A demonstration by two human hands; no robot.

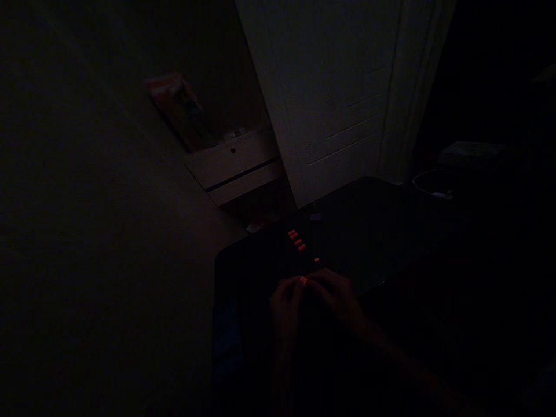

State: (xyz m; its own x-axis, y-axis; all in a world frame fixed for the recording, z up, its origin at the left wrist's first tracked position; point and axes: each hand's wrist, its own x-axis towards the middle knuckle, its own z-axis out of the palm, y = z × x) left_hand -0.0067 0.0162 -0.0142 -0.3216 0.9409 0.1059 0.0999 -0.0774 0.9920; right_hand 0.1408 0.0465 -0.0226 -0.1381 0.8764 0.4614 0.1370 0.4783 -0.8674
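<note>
In the dim light, the left hand (284, 307) and right hand (336, 295) meet over the dark bench (373, 231), fingertips pinching one small orange piece (303, 281) between them. Just beyond that piece lies a row of orange pieces (297, 240); farther back stands a white door (339, 92).

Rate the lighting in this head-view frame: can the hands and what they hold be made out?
Head view: heavily underexposed, no glare. The left hand and right hand are dim outlines meeting around a small orange piece. A row of orange pieces glows on the dark table; only the pale door reads clearly.
</note>
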